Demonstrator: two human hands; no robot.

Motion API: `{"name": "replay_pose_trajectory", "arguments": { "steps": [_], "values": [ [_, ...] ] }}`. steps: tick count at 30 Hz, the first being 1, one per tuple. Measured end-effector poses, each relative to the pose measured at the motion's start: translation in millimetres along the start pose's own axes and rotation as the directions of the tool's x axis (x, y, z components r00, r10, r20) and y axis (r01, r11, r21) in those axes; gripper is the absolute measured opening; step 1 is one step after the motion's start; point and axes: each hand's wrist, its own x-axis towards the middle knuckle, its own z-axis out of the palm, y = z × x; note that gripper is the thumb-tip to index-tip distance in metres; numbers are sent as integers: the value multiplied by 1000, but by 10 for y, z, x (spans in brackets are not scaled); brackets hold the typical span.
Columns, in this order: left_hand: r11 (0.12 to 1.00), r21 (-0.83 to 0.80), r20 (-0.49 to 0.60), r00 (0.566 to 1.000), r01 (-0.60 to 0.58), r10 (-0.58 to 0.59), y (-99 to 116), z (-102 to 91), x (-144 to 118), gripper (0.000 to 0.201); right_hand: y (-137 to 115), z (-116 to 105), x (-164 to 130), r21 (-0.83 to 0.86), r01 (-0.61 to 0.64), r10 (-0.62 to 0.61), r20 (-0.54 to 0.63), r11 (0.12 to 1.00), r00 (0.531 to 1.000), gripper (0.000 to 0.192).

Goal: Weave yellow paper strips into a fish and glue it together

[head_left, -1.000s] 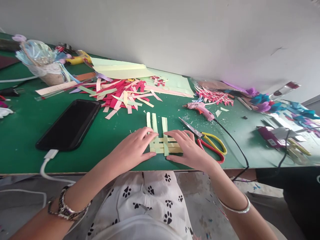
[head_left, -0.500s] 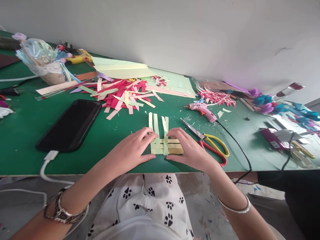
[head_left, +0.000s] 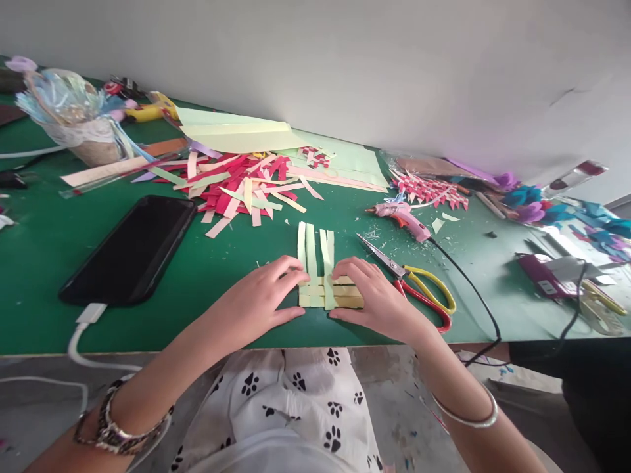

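Strips, four green across three yellow, between left hand and right hand, thumbs apart from fingers.

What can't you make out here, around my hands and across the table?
All in the head view:
Yellow strips: right ends partly hidden by the right hand.
Red and pink pile: lower strips covered by upper ones.
Purple box: marking too small to read.
Person in black: cut off by the right edge.

Right-hand upright green strips now spread at top, central gap narrower
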Motion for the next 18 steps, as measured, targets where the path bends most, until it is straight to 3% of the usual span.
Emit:
{"name": "replay_pose_trajectory", "arguments": {
  "steps": [9, 18],
  "values": [
    [1000, -21, -16, 1000, -1, 1, -30, 45, 12, 22, -5, -3, -15, 16, 18, -19, 4, 1000, 1000, 36],
    [998, 32, -43, 998, -46, 47, -19, 57, 32, 19, 45, -14, -51, 2, 20, -20, 43, 1000, 999, 21]
  ]
}}
